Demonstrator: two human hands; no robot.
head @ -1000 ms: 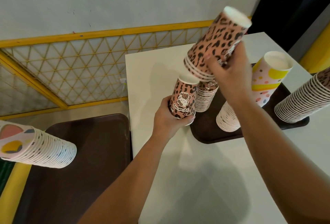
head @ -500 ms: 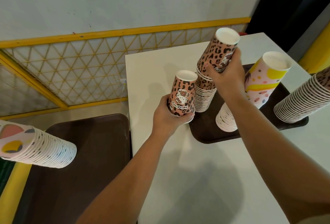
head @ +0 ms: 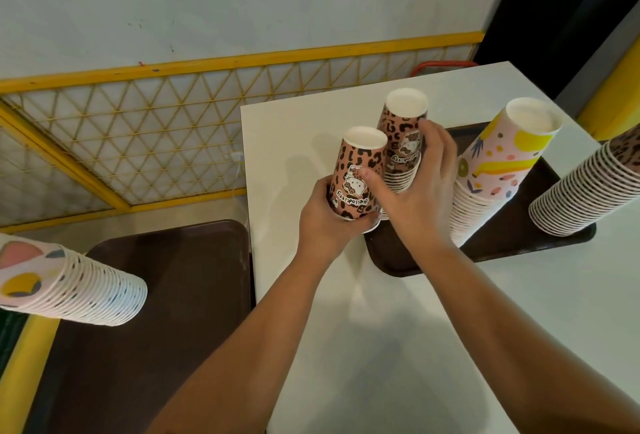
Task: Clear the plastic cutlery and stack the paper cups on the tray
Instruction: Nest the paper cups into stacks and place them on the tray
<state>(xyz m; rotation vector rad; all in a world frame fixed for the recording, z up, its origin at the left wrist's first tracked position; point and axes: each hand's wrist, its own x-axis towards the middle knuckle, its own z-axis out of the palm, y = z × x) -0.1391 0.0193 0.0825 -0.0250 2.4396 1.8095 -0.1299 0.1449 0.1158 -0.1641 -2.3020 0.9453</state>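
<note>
The right hand (head: 420,188), fingers curled round the leopard stack (head: 401,143), has lowered it upright onto the tray (head: 398,260), while beside its thumb the left hand (head: 327,222) grips one cup (head: 356,174), likely next to go on.

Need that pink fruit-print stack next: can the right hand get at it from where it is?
Probably yes. The right hand is beside the pink fruit-print stack with nothing between, but it grips the leopard-print stack on the tray and must let go first.
</note>
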